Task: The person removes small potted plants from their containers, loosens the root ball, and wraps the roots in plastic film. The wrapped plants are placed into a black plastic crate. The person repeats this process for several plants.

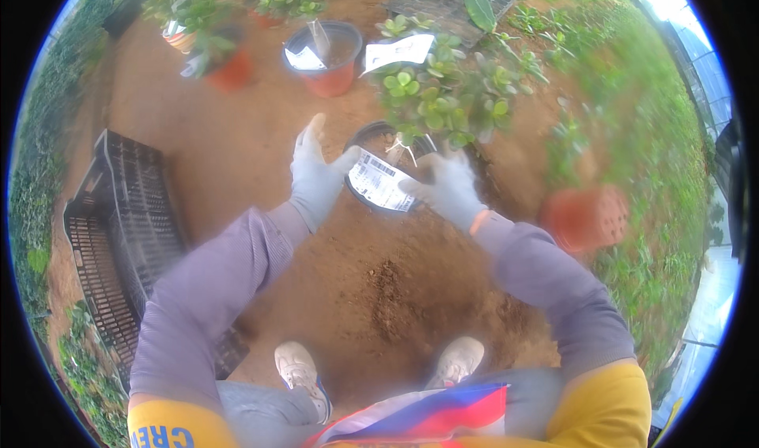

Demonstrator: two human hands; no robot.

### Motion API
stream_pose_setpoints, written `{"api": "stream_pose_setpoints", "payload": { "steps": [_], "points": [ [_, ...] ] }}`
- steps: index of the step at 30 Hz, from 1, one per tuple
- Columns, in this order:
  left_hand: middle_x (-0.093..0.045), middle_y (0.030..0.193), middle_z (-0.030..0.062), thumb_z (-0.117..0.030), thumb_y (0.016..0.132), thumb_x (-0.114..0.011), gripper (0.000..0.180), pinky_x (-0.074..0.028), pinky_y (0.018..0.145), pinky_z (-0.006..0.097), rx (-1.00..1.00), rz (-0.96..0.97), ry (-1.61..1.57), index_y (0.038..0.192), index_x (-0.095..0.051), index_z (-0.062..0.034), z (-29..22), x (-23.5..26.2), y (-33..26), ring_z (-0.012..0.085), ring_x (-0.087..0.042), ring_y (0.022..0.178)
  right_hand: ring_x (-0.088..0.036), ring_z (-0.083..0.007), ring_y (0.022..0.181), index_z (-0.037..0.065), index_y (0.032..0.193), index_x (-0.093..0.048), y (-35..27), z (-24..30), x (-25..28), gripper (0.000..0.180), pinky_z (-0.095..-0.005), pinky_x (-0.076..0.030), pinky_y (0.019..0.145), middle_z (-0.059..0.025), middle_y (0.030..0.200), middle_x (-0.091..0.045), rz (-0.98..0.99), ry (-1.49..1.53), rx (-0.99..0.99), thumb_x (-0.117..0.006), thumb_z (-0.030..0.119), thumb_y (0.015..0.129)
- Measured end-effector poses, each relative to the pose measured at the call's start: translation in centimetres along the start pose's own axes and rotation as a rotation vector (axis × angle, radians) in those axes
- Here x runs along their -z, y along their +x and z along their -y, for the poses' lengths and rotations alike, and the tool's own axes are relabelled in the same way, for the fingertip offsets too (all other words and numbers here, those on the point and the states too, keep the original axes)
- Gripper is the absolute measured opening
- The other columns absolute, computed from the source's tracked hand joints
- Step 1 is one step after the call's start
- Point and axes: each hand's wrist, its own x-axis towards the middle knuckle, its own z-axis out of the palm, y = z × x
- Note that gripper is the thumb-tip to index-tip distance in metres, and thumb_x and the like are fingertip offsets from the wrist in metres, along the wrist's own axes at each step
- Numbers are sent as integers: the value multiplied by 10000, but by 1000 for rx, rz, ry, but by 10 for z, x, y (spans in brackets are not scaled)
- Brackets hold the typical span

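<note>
In front of me on the soil stands a dark pot [368, 136] holding a leafy succulent plant [443, 104] that leans to the right. A white printed label [379, 181] lies across the pot's near side, and a thin white strip [402, 149] shows by the stem. My left hand [315, 171], in a pale glove, is at the pot's left with fingers stretched out and the thumb tip at the label's upper left corner. My right hand [452, 185], gloved too and slightly blurred, pinches the label's right end beside the pot rim.
A black plastic crate [130, 211] stands at the left. Behind are a potted plant in a reddish pot [330, 80], another orange pot [229, 70] and a dark slatted tray [458, 17]. A reddish pot [585, 219] lies tipped at the right, beside grass.
</note>
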Motion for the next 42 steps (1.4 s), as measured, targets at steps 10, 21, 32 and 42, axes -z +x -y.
{"api": "stream_pose_setpoints", "payload": {
  "steps": [10, 21, 32, 42],
  "points": [
    [-524, 1378, 171, -6, 805, -671, 538, -472, 1038, 368, -41, 340, -112, 1329, -551, -26, -23, -13, 21, 287, -563, 1242, -576, -288, 1219, 53, 1007, -705, -65, -27, 69, 298, -402, -454, 1042, -179, 1363, -585, 453, 564, -39, -768, 278, 822],
    [-657, 1222, 139, -397, 906, -610, 347, -424, 1024, 432, -97, 295, 404, 1097, -706, -124, -4, -81, 11, 299, -591, 1184, -640, -247, 1050, -25, 1220, -636, 1, -37, -27, 359, -352, -513, 900, -157, 1163, -683, 67, 723, -218, -626, 200, 941],
    [-704, 943, 81, -319, 988, -590, 322, -501, 819, 346, 8, 168, -170, 1053, -695, -21, 21, -82, -21, 194, -630, 884, -653, -431, 807, -20, 966, -698, -10, -3, -3, 252, -428, -543, 683, -273, 927, -690, -247, 207, 77, -631, 150, 793],
    [-680, 1081, 31, -271, 962, -679, 231, -472, 893, 312, 228, 351, -287, 1073, -684, -69, 43, -59, -52, 136, -593, 986, -688, -317, 694, 3, 852, -742, 6, -82, 33, 647, -430, -533, 634, -188, 746, -706, -154, 425, -365, -475, 577, 983]
  ]
}}
